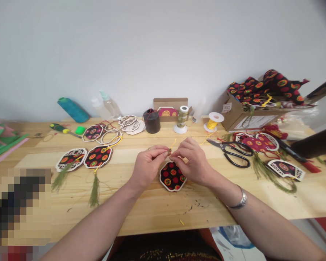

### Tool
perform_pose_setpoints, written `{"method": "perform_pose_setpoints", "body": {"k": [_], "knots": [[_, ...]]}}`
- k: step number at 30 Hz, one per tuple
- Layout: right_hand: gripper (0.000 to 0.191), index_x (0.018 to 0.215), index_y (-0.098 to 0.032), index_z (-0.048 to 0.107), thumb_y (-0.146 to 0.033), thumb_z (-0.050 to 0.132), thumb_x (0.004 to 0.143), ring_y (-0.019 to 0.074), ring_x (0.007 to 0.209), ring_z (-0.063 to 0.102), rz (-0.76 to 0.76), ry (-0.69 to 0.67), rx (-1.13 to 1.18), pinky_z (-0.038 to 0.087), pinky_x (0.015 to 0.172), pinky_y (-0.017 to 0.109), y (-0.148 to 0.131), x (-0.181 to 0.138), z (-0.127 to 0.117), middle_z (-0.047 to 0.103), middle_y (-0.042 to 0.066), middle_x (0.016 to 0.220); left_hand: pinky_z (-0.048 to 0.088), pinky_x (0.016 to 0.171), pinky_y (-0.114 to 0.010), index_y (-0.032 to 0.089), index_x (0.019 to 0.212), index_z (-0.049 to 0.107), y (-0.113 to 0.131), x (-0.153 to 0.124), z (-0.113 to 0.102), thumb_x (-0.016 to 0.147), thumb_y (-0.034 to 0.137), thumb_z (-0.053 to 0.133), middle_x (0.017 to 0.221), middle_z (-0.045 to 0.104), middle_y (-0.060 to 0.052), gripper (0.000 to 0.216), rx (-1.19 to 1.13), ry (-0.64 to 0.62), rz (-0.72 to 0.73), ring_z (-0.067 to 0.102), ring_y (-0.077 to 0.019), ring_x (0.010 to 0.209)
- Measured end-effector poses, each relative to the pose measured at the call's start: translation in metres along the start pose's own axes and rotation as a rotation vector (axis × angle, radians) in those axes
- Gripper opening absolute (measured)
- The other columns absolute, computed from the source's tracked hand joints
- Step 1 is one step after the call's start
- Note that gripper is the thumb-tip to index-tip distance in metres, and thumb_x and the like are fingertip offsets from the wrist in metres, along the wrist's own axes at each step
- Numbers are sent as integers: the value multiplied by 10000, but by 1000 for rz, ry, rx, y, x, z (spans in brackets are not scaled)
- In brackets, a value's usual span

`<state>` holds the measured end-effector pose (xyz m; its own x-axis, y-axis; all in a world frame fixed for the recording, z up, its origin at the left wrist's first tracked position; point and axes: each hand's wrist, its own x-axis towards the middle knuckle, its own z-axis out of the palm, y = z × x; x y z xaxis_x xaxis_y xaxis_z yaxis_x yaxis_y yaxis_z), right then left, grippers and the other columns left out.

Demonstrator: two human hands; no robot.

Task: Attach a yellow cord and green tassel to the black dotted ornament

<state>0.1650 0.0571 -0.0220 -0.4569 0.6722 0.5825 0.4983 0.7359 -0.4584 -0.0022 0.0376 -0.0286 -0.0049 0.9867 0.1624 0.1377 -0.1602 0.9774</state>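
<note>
Dark clothing is seen nearest the camera in the head view, below the front edge of the table. Both forearms are stretched over the wood, and a silver bracelet is worn on the right one. A short yellow cord is pinched between the thumb and fingers of the left hand. The fingertips of the right hand are brought together just beside it; whether anything is grasped by that grip cannot be told. Just below both hands, a black patterned ornament with a pale rim is partly covered by the right fingers.

To the left, two similar ornaments with green tassels are laid side by side. Behind the hands, a black spool, a gold-green spool and a yellow spool are stood near the wall. Black-handled scissors are laid open to the right, in front of a cardboard box topped with patterned cloth.
</note>
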Motion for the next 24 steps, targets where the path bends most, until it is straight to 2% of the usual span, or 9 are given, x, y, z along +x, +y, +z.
{"method": "perform_pose_setpoints", "body": {"k": [5,18,24], "knots": [[105,712,-169,646,-141,604,804,161,700,488,18,48,120,398,675,323,1,2,1,594,29,656,489,832,-272,211,773,749,0,0,0,767,204,637,877,710,-27,113,38,-9,28,634,-153,873],[85,680,-177,666,-192,664,764,146,722,564,299,46,493,438,721,317,0,4,2,645,18,706,503,815,-289,191,767,747,4,-2,-1,762,225,630,867,712,-40,123,55,-28,12,643,-173,864],[104,654,-179,675,-267,716,689,119,649,557,598,-4,856,448,653,280,-1,6,3,634,-5,672,511,820,-306,202,793,750,4,-1,0,770,229,627,885,716,-46,129,89,-28,34,648,-181,866]]}}
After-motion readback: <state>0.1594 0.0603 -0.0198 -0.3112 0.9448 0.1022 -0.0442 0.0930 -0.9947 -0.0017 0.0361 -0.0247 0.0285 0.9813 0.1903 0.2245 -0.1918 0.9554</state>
